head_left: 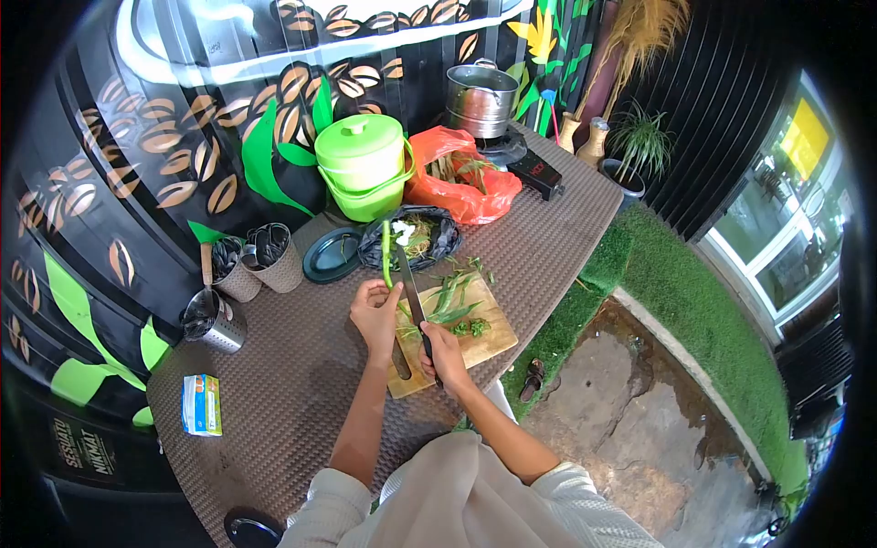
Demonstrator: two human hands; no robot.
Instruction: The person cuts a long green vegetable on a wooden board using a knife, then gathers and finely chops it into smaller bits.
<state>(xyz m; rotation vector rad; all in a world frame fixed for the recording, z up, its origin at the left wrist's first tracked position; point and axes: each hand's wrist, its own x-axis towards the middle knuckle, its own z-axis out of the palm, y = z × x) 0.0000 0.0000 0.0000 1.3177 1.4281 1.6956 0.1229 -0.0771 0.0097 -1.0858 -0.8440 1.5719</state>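
My left hand (375, 318) is closed around the lower end of a long green stalk (386, 251), which points away from me. In my right hand (445, 354) is a knife (410, 285) with a dark handle, its blade pointing forward beside the stalk. Under both hands lies a wooden cutting board (493, 340) with a slot at its near end. Long green leaves (448, 297) and small chopped green pieces (470, 327) are scattered on it. Just past the board, a black plastic bag (448, 239) holds plant scraps.
A lidded green bucket (364, 173), a red plastic bag (466, 201) of greens and a steel pot (481, 100) by a portable stove (534, 172) line the wall. Leftward are a dark plate (332, 265), utensil holders (219, 329) and a blue-white packet (202, 405). The table edge (571, 288) runs along the right.
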